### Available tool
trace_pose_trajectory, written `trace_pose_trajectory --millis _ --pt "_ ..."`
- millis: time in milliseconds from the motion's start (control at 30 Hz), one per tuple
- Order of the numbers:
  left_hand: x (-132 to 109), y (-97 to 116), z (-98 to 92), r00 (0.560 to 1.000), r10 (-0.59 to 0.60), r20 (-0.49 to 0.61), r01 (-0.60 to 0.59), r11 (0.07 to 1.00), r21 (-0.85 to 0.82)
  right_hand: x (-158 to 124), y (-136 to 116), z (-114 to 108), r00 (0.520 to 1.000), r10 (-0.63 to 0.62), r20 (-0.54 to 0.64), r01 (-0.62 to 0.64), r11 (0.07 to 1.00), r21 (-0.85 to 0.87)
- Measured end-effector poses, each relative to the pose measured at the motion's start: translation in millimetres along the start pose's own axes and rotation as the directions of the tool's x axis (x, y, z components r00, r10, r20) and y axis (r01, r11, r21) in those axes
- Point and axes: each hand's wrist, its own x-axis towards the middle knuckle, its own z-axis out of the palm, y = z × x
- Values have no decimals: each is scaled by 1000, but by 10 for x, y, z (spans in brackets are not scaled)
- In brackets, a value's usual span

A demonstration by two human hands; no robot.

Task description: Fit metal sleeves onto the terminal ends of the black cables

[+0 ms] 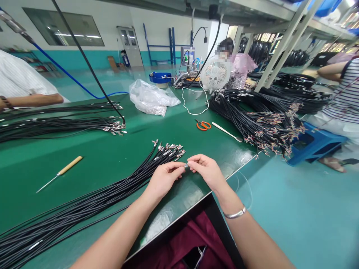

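Left hand (164, 180) and right hand (206, 173) pinching one tiny metal terminal (186, 165)

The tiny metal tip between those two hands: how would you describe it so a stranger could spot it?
On the long green workbench, find the spread of black cables nearest the camera. Beside their silver-tipped ends, the left hand and right hand almost meet, and a tiny metal tip sits between their fingertips, the only one held up off the bench.
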Motion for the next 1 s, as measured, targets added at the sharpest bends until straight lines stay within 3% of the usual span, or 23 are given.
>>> trace_pose_trajectory --millis 233,600,767,1000 --pt "1 24 30 1000 4 -27 -3 999 47 -21 6 -2 999 3 46 -2 1000 -4" --pt "4 2 -33 999 -13 52 14 1000 -2 -12 2 3 1000 10 6 -10 1000 -17" --pt "17 -45 -123 998 -6 69 -2 992 122 -9 12 4 1000 4 -21 -5 1000 -23" --pt "-5 -38 -140 998 55 -2 -52 963 263 -22 -9 -5 1000 4 -28 -5 999 -35"
